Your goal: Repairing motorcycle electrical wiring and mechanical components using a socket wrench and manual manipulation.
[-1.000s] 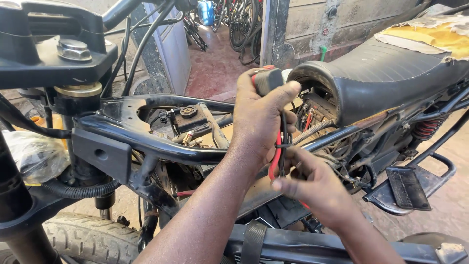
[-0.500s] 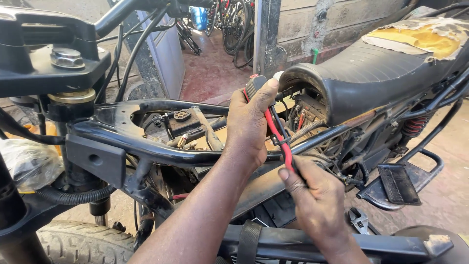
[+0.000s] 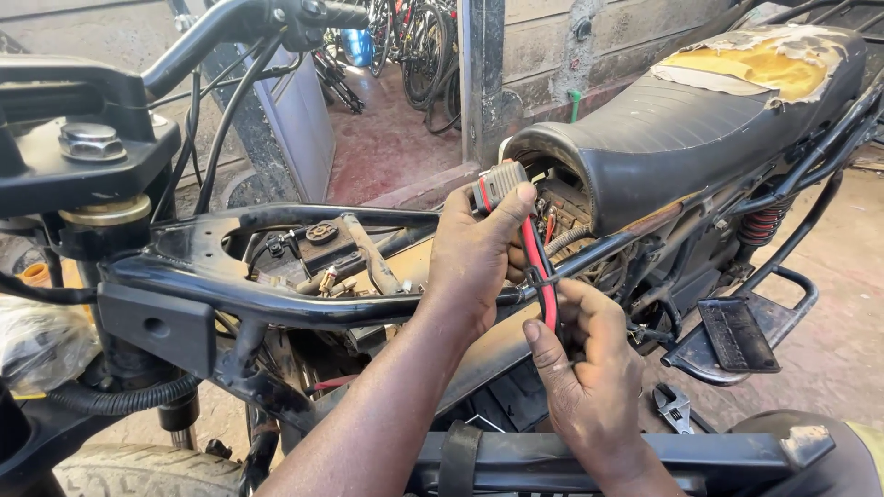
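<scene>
Setting: workshop's concrete floor (image 3: pixel 829 304), stripped motorcycle frame (image 3: pixel 276 304) in front.
Right hand (image 3: pixel 589 387): pinches red and black wires (image 3: pixel 543 267).
Left hand (image 3: pixel 479 258): grips grey connector (image 3: pixel 497 184) beside torn black seat (image 3: pixel 681 120).
Beyond: bicycles (image 3: pixel 414 46).

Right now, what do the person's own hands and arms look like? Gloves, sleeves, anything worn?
Both are bare: no gloves, no sleeves in view, no watch or rings visible. The left hand and right hand look smudged with dark workshop grime, mostly on the fingers and knuckles. Forearms are uncovered to the frame edge.
</scene>
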